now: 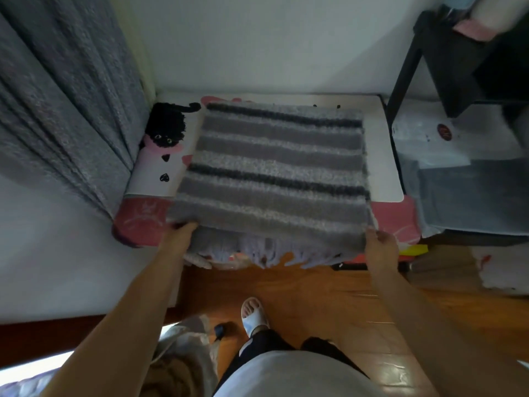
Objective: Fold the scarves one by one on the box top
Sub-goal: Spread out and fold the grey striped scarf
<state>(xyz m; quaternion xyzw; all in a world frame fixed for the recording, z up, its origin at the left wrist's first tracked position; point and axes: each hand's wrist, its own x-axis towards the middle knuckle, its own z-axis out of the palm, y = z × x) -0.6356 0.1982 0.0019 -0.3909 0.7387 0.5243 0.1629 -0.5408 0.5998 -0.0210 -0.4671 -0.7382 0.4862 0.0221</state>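
Against the white wall, the box top [383, 156] sits boxed in: a grey curtain [57, 110] hangs touching its left side, and a dark shelf frame [406, 61] with a plastic-covered stack [458, 179] stands just beside its right side. A black cat print [167, 128] and small black hearts mark the bare left strip of the lid. The striped grey scarf [274, 167] lies flat on the lid and covers most of it, leaving narrow bare strips left and right; its stripes run left to right, and its fringed end [266, 256] hangs over the near edge toward the wooden floor [329, 296]. The left hand [181, 229] pinches the scarf's near left corner, fingers tucked under the cloth. The right hand [380, 242] grips the near right corner, thumb on top. Open floor lies on the near side, where a foot in a white sandal [253, 313] stands.
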